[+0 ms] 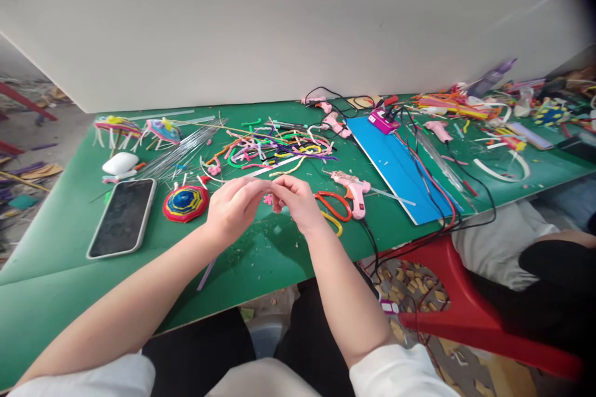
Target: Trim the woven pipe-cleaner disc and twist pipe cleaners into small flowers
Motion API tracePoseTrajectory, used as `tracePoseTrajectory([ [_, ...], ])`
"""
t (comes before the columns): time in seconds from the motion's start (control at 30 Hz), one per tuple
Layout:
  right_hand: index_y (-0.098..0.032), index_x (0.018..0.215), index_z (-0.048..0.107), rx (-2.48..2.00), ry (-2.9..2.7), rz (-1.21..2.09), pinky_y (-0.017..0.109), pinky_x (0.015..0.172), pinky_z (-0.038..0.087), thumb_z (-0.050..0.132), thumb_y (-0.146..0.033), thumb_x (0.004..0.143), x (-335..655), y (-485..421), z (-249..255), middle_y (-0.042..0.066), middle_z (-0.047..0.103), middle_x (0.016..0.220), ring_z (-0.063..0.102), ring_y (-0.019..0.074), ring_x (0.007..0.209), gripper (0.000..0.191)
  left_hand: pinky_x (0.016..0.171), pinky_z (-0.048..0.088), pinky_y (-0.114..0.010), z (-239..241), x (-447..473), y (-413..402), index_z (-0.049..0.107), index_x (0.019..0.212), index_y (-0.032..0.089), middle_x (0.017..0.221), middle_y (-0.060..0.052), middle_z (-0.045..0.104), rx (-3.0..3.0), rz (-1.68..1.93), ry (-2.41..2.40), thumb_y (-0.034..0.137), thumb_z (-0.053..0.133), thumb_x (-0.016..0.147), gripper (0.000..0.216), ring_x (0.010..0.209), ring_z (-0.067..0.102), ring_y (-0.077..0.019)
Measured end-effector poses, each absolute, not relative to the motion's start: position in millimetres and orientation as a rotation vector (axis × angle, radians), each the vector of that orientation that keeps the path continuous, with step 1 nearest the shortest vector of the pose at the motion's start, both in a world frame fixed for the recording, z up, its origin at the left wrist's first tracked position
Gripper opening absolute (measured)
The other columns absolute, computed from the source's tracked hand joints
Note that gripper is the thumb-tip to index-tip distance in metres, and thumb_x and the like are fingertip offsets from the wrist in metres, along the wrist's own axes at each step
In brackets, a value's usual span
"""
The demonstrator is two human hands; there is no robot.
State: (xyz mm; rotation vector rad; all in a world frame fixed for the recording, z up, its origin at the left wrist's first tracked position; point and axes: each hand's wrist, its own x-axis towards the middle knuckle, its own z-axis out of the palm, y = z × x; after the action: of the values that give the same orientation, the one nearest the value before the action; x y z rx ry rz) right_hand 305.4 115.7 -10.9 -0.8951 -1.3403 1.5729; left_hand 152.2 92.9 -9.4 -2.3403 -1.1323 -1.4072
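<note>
In front of me, over the green table (265, 279), my left hand (235, 208) and my right hand (298, 201) meet at the fingertips. Both are closed in a pinch. A small pink pipe cleaner piece (267, 199), curled like a flower, shows between them; the fingers hide the rest. Left of my left hand lies a round coiled piece (185, 203) in red, yellow and blue. Scissors (336, 208) with orange and yellow handles rest beside my right hand. Just past them lies a pink glue gun (354, 192) with a clear stick in its back.
A phone (121, 218) lies at left, near two umbrella-shaped pieces (162, 130) and thin wires (186, 147). Tangled pipe cleaners (279, 149) spread behind my hands. A blue board (395, 167) carries a purple power strip (384, 120) and cables. A person sits at right by a red chair (465, 304).
</note>
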Motion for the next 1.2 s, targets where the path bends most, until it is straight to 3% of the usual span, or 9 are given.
tracePoseTrajectory([
  [0.8, -0.022, 0.081, 0.053, -0.851, -1.486, 1.533, 0.022, 0.049, 0.041, 0.051, -0.046, 0.083, 305, 112, -14, -0.006, 0.05, 0.058, 0.049, 0.0087, 0.05, 0.024, 0.072, 0.051, -0.022, -7, 152, 92, 0.059, 0.102, 0.022, 0.086, -0.001, 0.069, -2.356, -1.565, -1.377, 0.018, 0.058, 0.081, 0.021, 0.077, 0.066, -0.0121],
  [1.2, -0.025, 0.088, 0.052, -1.071, -1.752, 0.987, 0.027, 0.058, 0.04, 0.044, -0.04, 0.088, 302, 110, -19, -0.002, 0.053, 0.063, 0.051, 0.0134, 0.057, 0.017, 0.062, 0.052, -0.022, 2, 155, 101, 0.051, 0.109, 0.02, 0.069, 0.003, 0.06, -2.467, -2.351, -1.979, 0.017, 0.065, 0.073, 0.039, 0.065, 0.063, -0.0106],
])
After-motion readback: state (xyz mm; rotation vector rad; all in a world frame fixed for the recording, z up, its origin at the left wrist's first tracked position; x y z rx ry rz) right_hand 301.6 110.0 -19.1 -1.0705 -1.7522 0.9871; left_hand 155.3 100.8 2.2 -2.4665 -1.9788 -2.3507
